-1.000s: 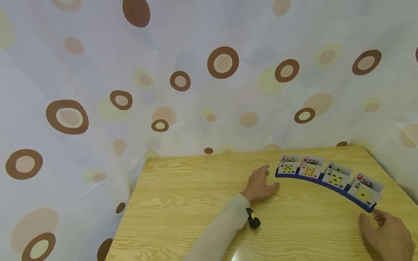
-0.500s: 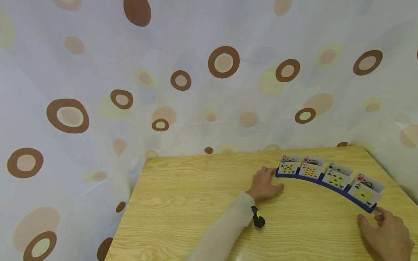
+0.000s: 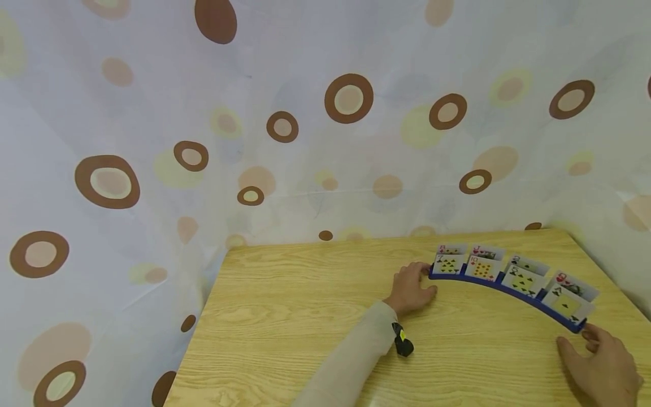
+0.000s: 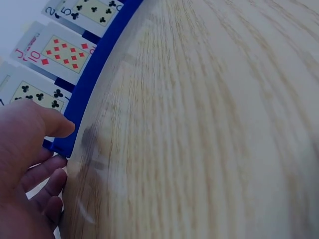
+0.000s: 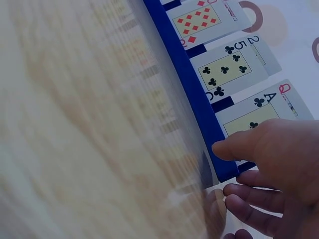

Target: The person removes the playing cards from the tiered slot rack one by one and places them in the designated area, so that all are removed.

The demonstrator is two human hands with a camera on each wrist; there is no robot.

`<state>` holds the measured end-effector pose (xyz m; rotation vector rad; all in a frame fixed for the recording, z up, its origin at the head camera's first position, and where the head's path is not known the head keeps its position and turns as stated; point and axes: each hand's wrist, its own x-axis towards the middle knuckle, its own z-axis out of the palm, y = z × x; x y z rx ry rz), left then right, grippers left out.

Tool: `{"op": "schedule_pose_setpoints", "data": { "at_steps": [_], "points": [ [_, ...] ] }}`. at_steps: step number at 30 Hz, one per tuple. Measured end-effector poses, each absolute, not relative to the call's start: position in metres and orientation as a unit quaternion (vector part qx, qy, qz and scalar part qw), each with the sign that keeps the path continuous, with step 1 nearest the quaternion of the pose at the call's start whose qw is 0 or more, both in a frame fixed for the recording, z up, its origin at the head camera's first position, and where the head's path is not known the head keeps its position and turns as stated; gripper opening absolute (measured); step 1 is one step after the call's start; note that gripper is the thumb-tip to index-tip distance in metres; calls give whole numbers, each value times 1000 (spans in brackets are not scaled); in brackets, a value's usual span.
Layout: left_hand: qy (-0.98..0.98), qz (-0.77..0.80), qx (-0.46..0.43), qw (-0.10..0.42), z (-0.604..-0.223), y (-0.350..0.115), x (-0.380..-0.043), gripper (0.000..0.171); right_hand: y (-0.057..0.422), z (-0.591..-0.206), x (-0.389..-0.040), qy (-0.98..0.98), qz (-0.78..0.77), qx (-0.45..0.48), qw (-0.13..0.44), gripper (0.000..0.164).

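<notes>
A curved blue card holder (image 3: 478, 279) stands at the table's right, with several playing cards upright in two rows. In front are a seven of clubs (image 3: 449, 264), ten of diamonds (image 3: 483, 268), five of clubs (image 3: 522, 281) and ace of clubs (image 3: 564, 304). Behind them peek an eight, a jack, a two and a queen (image 3: 572, 282). My left hand (image 3: 411, 289) touches the holder's left end with a fingertip, thumb spread apart in front. At the right end my right hand (image 3: 605, 364) has its fingertips against the holder, thumb likewise apart.
Under everything lies a light wood-grain table (image 3: 305, 316). A white curtain with brown and yellow circles (image 3: 348, 169) hangs along its back and sides. A black band (image 3: 403, 340) with a yellow mark is on the left sleeve.
My left hand has moved right until its fingertip meets the holder's left end. My right hand has shifted very slightly at the other end. The holder and cards stay put.
</notes>
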<state>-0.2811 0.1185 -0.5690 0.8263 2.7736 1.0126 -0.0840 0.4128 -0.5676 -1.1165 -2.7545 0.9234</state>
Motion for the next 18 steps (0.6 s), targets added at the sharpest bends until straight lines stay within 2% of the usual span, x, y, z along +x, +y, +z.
{"op": "schedule_pose_setpoints", "data": {
  "at_steps": [11,18],
  "points": [
    [905,320,282,-3,-570,117,-283,28,412,-568,-86,-878,308,-364,34,67],
    [897,331,291,7,-566,110,-278,20,406,-566,-82,-871,321,-370,53,63]
  ]
}}
